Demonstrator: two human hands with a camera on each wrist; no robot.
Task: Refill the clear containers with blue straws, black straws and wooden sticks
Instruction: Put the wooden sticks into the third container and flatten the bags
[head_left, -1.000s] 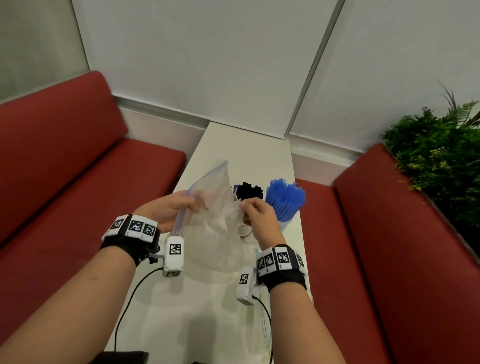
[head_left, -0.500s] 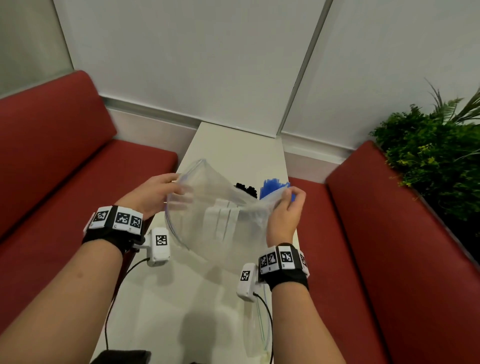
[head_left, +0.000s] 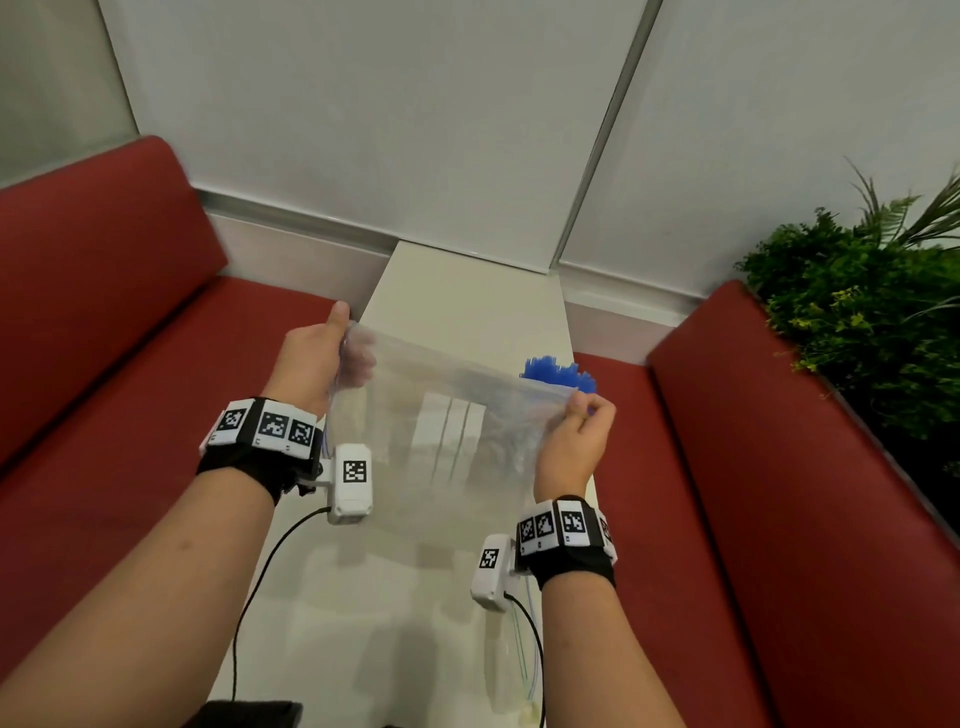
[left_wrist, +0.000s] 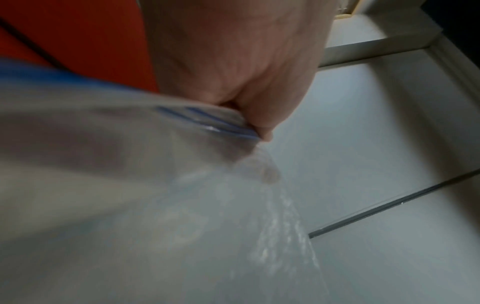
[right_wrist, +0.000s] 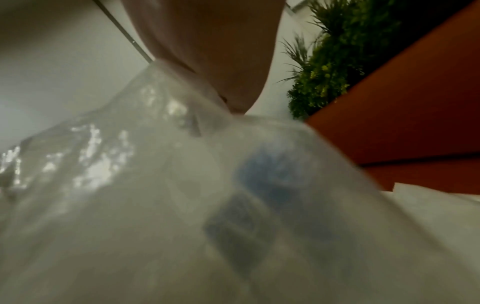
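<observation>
A: Left hand (head_left: 317, 358) grip pinching one top corner of clear zip bag (head_left: 447, 441); right hand (head_left: 576, 441) pinching the other.
B: Held taut above surface (head_left: 467, 296). Blue straws (head_left: 558, 371) just behind bag.

Pale panelled wall (head_left: 363, 130); red benches (head_left: 104, 338) flanking white table (head_left: 467, 301); green plant (head_left: 872, 312) right.

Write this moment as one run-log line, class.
left hand: grips bag corner | right hand: pinches opposite corner | clear zip bag: stretched above table | blue straws: upright behind bag
</observation>
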